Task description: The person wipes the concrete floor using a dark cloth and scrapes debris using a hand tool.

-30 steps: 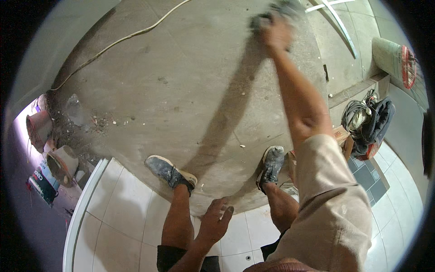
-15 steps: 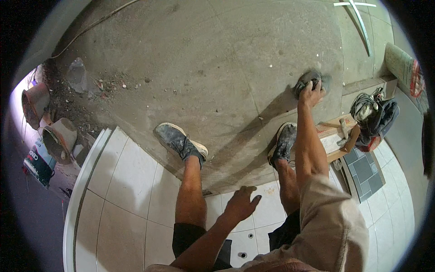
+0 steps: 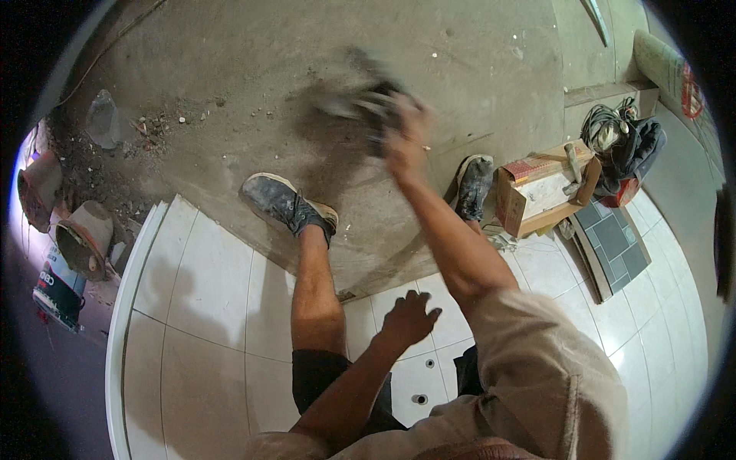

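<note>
My right hand (image 3: 407,139) reaches forward and grips a dark cloth or rag (image 3: 371,106), smeared by motion. The rag trails leftward, low over the dusty concrete floor (image 3: 268,46); whether it touches there is too blurred to tell. My left hand (image 3: 409,319) hangs over the white tiles between my legs, its fingers a little apart, and nothing shows in it. Both of my dusty dark shoes stand on the concrete, the left shoe (image 3: 280,201) and the right shoe (image 3: 473,186) on either side of the right arm's reach.
Rubble (image 3: 153,130) and a clear plastic bottle (image 3: 103,120) lie at the left, near dirty buckets (image 3: 83,236). To the right are a cardboard box (image 3: 546,192) with a hammer-like tool on it, dark tile sheets (image 3: 612,245), coiled cables (image 3: 609,126) and a rolled sack (image 3: 667,73).
My right hand has swept the rag leftward across the concrete, from beyond the right shoe to between the feet. My left hand has risen slightly. The view has shifted a little.
</note>
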Demonstrator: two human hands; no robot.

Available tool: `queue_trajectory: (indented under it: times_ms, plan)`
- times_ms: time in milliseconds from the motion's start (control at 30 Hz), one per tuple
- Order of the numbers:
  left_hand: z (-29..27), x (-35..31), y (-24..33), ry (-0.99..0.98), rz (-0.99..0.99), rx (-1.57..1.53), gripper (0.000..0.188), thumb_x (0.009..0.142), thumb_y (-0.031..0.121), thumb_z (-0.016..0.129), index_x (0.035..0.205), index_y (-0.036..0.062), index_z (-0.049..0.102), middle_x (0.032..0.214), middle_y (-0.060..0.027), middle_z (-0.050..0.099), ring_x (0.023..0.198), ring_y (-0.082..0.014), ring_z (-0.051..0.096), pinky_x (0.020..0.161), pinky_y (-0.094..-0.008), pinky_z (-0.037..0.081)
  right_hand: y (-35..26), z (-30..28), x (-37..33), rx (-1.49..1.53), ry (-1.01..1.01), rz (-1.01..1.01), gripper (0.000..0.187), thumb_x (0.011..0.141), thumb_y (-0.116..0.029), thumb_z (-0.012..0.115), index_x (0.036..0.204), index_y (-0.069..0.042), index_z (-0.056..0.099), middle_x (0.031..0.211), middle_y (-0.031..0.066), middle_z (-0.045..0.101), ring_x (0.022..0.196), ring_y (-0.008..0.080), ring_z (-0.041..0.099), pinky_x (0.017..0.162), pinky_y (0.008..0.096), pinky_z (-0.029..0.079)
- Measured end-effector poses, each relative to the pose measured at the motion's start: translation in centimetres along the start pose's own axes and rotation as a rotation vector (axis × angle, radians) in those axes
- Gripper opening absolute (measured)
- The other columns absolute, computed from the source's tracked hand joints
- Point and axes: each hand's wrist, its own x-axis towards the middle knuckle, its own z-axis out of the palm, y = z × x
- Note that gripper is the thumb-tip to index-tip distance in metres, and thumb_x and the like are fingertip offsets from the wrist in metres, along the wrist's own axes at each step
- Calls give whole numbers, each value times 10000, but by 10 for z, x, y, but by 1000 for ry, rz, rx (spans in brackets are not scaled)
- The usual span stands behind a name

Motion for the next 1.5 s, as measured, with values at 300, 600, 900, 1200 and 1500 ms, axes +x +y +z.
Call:
queue_trajectory:
  times_ms: [300,600,900,1200,1500]
  plan:
    - [22,-23,-15,-343,-18,108,617,954,490,527,1428,103,441,1407,-170,465,1247,-396,499,1008,-572,454,-47,155,-2,-720,108,1038,702,883,-190,622,1521,-223,331,1470,217,353,1266,397,406,990,529,420]
    - [-18,-4,-6,-64,44,-184,619,985,474,475,1425,43,407,1419,-201,444,1244,-409,504,1010,-533,472,-106,145,23,-389,-466,-387,733,826,-188,731,1491,-285,437,1439,152,460,1325,394,369,1070,518,325]
    - [-73,-44,5,118,199,-376,612,982,433,513,1405,3,408,1321,-280,490,1161,-449,557,950,-545,509,-28,127,50,-880,-1202,-807,411,859,-180,599,1255,-264,669,1509,-19,368,1386,323,316,1114,570,252]
    - [-114,-49,-3,106,218,-425,610,987,414,488,1416,-3,369,1339,-281,494,1207,-443,534,971,-551,491,-227,347,141,-223,-674,-613,325,939,-182,604,1258,-191,668,1323,85,556,1209,357,491,1048,464,397]
    - [-140,-77,-13,157,385,-307,622,961,429,545,1391,-2,416,1288,-317,519,1222,-437,535,990,-516,481,-87,200,103,-849,165,459,531,928,-325,637,1402,-110,529,1382,167,385,1303,399,389,1099,497,329]
